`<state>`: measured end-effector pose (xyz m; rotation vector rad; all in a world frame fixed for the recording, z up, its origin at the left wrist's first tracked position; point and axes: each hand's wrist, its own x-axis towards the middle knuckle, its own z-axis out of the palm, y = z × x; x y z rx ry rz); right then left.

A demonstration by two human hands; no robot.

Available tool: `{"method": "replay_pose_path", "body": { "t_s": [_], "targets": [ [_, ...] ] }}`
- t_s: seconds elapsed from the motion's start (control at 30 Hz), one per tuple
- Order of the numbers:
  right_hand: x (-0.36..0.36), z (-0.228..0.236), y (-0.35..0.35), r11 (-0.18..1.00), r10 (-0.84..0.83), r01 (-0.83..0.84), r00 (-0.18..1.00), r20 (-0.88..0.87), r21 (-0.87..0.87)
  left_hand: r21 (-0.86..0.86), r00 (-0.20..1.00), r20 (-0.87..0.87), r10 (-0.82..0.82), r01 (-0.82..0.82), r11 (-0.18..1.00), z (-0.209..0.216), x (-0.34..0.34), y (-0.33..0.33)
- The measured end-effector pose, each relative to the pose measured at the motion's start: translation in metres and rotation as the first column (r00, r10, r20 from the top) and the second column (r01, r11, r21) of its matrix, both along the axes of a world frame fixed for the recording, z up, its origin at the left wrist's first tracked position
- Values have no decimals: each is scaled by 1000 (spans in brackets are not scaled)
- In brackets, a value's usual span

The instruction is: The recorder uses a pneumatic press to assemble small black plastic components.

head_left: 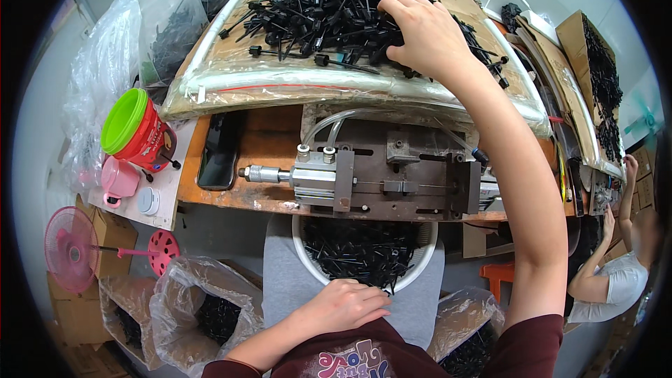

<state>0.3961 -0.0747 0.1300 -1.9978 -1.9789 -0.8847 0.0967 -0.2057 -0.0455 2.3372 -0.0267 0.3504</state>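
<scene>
My right hand (428,36) is open on the heap of black stemmed plastic parts (322,14), thumb and index spread, up on the cardboard (234,63) behind the pneumatic fixture (318,182). My left hand (350,302)'s loosely open, empty-looking, by the near rim of the white basin (299,252) at my lap, full of black pieces (360,248).

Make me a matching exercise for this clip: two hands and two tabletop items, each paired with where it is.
1. Right hand
2. Left hand
3. Black phone
4. Pink cup

A. On the wooden bench, left of the metal fixture
B. At the heap of black parts
C. Next to the red bucket
D. By the white basin's near rim

Pairs: 1-B, 2-D, 3-A, 4-C
</scene>
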Motion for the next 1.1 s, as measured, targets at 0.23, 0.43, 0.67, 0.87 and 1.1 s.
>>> {"method": "replay_pose_path", "body": {
  "t_s": [0.23, 0.43, 0.67, 0.87, 1.1],
  "targets": [
    [3, 8, -8, 993, -59, 52, 996, -68, -104, 10, 1000, 17, -5, 5, 1000, -2, 2, -2],
    [11, 15, -10, 987, -79, 64, 993, -93, -148, 7, 1000, 15, -6, 6, 1000, -8, 0, -4],
    [30, 25, -10, 988, 35, -114, 830, -557, -108, 14, 999, 33, 9, -10, 1000, -11, -1, -4],
    [45, 38, -22, 995, 39, -101, 538, -842, -18, 34, 999, 34, 13, -14, 999, -9, 1, -4],
    [76, 33, -39, 988, 156, -17, 226, -962, 156, 36, 999, 33, 12, -14, 999, -11, 3, -6]
  ]
}}
